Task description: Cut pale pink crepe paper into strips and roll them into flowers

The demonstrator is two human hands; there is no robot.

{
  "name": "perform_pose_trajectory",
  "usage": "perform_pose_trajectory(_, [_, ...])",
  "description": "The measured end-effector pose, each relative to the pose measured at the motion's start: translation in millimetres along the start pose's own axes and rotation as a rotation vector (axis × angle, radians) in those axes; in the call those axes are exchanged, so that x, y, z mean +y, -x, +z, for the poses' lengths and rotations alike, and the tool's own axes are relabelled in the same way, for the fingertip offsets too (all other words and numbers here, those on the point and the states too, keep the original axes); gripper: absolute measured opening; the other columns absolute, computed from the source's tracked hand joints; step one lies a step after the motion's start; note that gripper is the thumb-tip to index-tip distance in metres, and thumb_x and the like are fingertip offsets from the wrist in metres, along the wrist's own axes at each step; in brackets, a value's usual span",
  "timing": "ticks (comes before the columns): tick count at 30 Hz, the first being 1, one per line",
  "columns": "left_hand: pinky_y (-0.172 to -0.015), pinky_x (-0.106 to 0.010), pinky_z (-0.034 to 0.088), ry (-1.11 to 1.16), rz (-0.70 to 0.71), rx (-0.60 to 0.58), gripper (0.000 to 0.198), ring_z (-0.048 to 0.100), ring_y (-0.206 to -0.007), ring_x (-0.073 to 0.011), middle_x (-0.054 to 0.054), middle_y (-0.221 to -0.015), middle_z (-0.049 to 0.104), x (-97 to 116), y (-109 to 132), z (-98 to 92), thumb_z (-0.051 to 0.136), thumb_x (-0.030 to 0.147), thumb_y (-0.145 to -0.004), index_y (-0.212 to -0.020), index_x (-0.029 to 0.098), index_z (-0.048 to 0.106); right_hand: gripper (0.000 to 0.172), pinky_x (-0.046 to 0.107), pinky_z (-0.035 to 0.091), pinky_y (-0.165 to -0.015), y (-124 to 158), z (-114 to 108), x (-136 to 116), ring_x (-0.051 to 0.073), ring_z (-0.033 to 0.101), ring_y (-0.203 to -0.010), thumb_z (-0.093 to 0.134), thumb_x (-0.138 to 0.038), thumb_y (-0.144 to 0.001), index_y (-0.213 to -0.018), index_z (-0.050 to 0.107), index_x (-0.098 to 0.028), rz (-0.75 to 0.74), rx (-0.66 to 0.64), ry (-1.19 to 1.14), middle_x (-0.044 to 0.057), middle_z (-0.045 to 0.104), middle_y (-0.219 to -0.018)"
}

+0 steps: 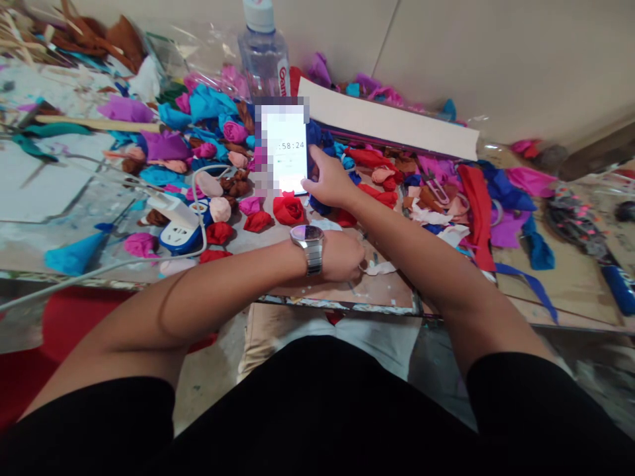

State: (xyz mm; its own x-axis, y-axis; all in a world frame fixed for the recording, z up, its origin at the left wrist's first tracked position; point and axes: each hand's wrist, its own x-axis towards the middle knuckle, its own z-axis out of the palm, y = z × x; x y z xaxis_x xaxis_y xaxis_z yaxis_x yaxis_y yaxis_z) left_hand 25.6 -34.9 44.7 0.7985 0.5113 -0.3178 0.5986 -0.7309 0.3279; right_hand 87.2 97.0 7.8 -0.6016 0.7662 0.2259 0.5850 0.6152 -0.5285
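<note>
My right hand [330, 178] is at the right edge of a lit phone [285, 155], its thumb on the screen's lower right corner and its fingers behind the edge. The phone stands upright, showing digits that end in 58:24. My left hand [341, 256], with a metal watch [308, 248] on its wrist, rests on the table's front part below the phone. Its fingers are curled, and what they hold, if anything, is hidden. A pale paper scrap [381, 268] lies just beside them. A red paper rose [289, 209] sits between the phone and my left wrist.
A clear bottle [264, 59] stands behind the phone. A blue-and-white power strip [181, 231] with a white cable [114, 266] lies at the left, green-handled pliers [57, 129] farther left. Crumpled paper pieces cover the table. Small scissors [435, 188] and a long cardboard strip [387, 119] are right.
</note>
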Motion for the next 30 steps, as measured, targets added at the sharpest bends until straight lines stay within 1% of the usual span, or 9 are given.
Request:
perform_pose_trajectory(5, [-0.079,-0.034,0.049,-0.008,-0.023,0.017,0.038,0.073,-0.088,-0.0248,-0.011,-0.104,0.081,-0.2,-1.3,2.2,0.056,0.03,-0.092,-0.12,0.027,0.082,0.06,0.044,0.055,-0.098,-0.7,2.5,1.5,0.026,0.067,-0.104,0.063,-0.02,-0.087,-0.143,0.043,-0.016,0.01,-0.014,0.026,0.011,0.068,-0.122])
perform_pose_trajectory(9, [-0.076,-0.035,0.048,-0.012,-0.026,0.017,0.039,0.074,-0.088,-0.0264,-0.012,-0.102,0.081,0.5,-0.6,1.5,0.056,0.028,-0.093,-0.121,0.025,0.082,0.067,0.044,0.055,-0.1,-1.4,4.9,2.4,0.029,0.067,-0.112,0.067,-0.023,-0.085,-0.146,0.041,-0.014,0.0,0.003,0.03,0.014,0.068,-0.126])
perform_pose_trajectory(14, [-0.076,-0.035,0.049,-0.014,-0.039,0.017,0.037,0.073,-0.087,-0.0267,-0.012,-0.102,0.081,1.4,-0.3,1.2,0.056,0.028,-0.092,-0.118,0.024,0.083,0.068,0.046,0.053,-0.105,-0.9,5.1,0.5,0.032,0.066,-0.121,0.069,-0.022,-0.085,-0.146,0.041,-0.014,0.002,0.012,0.023,0.016,0.067,-0.132])
perform_pose_trajectory(18, [-0.074,-0.034,0.048,-0.031,-0.031,0.009,0.04,0.074,-0.09,-0.0264,-0.012,-0.105,0.081,2.0,-0.5,1.1,0.053,0.027,-0.093,-0.121,0.024,0.082,0.068,0.049,0.052,-0.108,-2.0,7.4,2.1,0.034,0.064,-0.125,0.074,-0.028,-0.084,-0.143,0.042,-0.014,-0.001,0.028,0.003,0.017,0.066,-0.135])
perform_pose_trajectory(22, [-0.074,-0.033,0.048,-0.022,-0.016,0.014,0.039,0.073,-0.087,-0.0247,-0.011,-0.101,0.081,1.5,-1.0,1.0,0.055,0.027,-0.092,-0.118,0.024,0.083,0.067,0.049,0.052,-0.108,-3.4,10.3,5.4,0.034,0.064,-0.125,0.075,-0.032,-0.085,-0.141,0.043,-0.015,0.012,0.032,-0.003,0.018,0.067,-0.135])
perform_pose_trajectory(25, [-0.075,-0.034,0.048,-0.016,-0.012,0.016,0.037,0.072,-0.084,-0.0248,-0.011,-0.099,0.081,1.0,-0.9,1.2,0.056,0.027,-0.091,-0.116,0.024,0.083,0.066,0.048,0.052,-0.107,-3.4,10.9,6.2,0.033,0.065,-0.123,0.076,-0.033,-0.084,-0.139,0.044,-0.015,0.01,0.04,-0.007,0.017,0.067,-0.134])
perform_pose_trajectory(30, [-0.079,-0.035,0.05,0.002,-0.025,0.021,0.037,0.072,-0.085,-0.025,-0.011,-0.102,0.081,1.7,-0.2,1.5,0.056,0.026,-0.092,-0.117,0.024,0.083,0.055,0.044,0.054,-0.099,-0.7,8.7,3.0,0.03,0.067,-0.115,0.071,-0.033,-0.087,-0.134,0.046,-0.017,0.017,0.026,0.011,0.014,0.068,-0.127])
